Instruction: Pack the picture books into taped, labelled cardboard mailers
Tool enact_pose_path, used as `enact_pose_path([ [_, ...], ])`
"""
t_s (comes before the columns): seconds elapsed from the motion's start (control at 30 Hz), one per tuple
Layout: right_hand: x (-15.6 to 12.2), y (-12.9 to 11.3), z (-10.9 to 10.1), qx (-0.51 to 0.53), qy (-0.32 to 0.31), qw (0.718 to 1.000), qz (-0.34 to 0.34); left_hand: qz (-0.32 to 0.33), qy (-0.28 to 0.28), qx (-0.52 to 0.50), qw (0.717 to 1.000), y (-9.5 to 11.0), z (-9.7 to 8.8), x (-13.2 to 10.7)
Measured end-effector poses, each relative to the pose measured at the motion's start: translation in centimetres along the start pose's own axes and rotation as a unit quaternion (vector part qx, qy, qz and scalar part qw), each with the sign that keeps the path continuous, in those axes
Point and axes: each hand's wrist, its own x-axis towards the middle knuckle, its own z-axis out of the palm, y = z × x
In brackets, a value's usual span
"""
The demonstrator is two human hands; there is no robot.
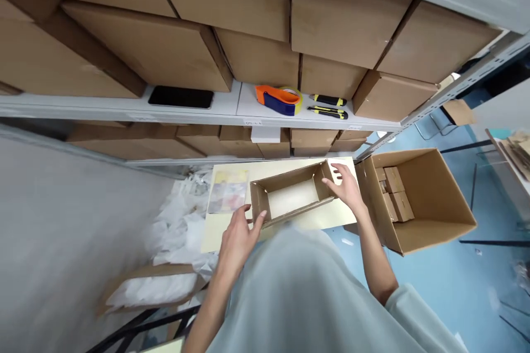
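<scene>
A small open cardboard box with no lid lies on a pale yellow table below me. My left hand rests against the box's near left corner, fingers together and stretched along the wall. My right hand presses the box's right end flap, fingers spread over it. Neither hand holds anything else. The box looks empty inside.
A clear bag with a coloured item lies left of the box. On the shelf are a black phone, an orange tape dispenser and two utility knives. A large open carton with small boxes stands right. White plastic bags sit left.
</scene>
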Motion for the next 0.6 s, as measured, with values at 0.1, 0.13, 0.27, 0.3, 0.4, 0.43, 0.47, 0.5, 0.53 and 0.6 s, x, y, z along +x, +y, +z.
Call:
enact_pose_path([
  [0.1,3.8,0.2,1.1,-0.013,-0.053,0.997,-0.053,-0.040,0.010,0.010,0.999,0.0,0.7,-1.1],
  [0.13,4.9,0.4,1.4,-0.018,-0.071,0.995,-0.067,-0.062,0.006,0.004,0.998,0.0,0.8,-1.4],
  [0.27,8.1,0.8,2.0,-0.031,-0.116,0.989,-0.091,-0.123,0.011,-0.079,0.989,-0.2,1.6,-2.5],
  [0.3,8.7,0.9,2.2,-0.033,-0.117,0.989,-0.089,-0.125,0.017,-0.104,0.987,-0.2,1.9,-2.9],
  [0.4,9.8,1.2,3.1,-0.035,-0.102,0.992,-0.071,-0.086,0.023,-0.148,0.985,0.0,3.2,-4.3],
  [0.43,9.9,1.3,3.5,-0.031,-0.096,0.993,-0.058,-0.068,0.023,-0.150,0.986,0.1,3.7,-4.7],
  [0.47,10.0,1.3,3.9,-0.024,-0.094,0.994,-0.043,-0.053,0.021,-0.146,0.988,0.1,4.3,-5.1],
  [0.5,10.0,1.3,4.3,-0.015,-0.095,0.995,-0.028,-0.046,0.016,-0.140,0.989,0.2,4.8,-5.4],
  [0.53,10.0,1.2,4.6,-0.004,-0.097,0.995,-0.016,-0.044,0.006,-0.132,0.990,0.1,5.2,-5.6],
  [0.6,9.6,1.1,4.9,0.016,-0.105,0.994,-0.007,-0.044,-0.024,-0.112,0.992,-0.1,5.9,-5.7],
])
